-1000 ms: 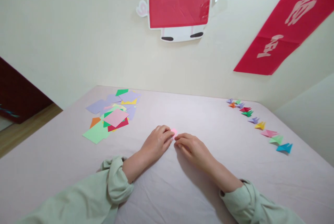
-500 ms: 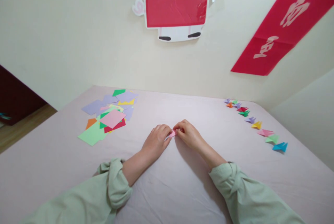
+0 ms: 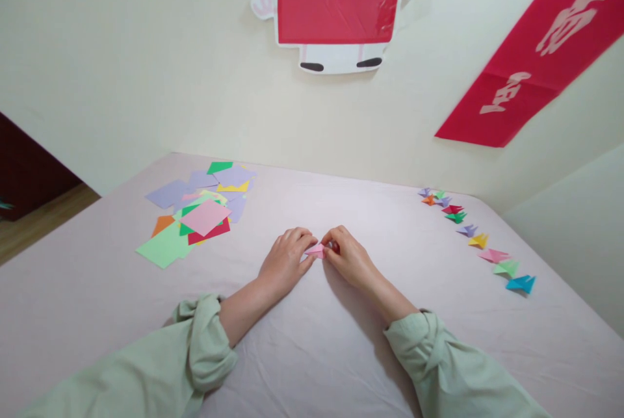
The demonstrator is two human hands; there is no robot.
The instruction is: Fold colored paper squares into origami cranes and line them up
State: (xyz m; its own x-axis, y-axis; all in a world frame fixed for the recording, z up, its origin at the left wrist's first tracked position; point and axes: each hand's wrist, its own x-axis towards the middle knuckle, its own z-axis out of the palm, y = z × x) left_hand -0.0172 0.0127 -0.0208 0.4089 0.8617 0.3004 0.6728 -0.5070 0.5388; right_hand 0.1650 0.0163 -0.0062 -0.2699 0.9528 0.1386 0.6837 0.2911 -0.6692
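Note:
A small folded pink paper (image 3: 317, 251) lies between my two hands at the middle of the cloth-covered surface. My left hand (image 3: 288, 255) has its thumb and fingers closed around the paper's left side. From the right, my right hand (image 3: 350, 257) pinches the other end between thumb and forefinger. The fingertips cover part of the paper, so its full shape is hidden.
Loose sheets of coloured paper (image 3: 207, 218) lie in an overlapping pile at the left. Along the right edge runs a row of several folded paper figures, with a blue one (image 3: 521, 284) nearest. Behind the pale cloth (image 3: 302, 359) stands a wall with red decorations.
My left hand has shifted slightly left, and more of the folded pink paper shows between the fingers. My right hand keeps its pinch. The whole view has tilted a little.

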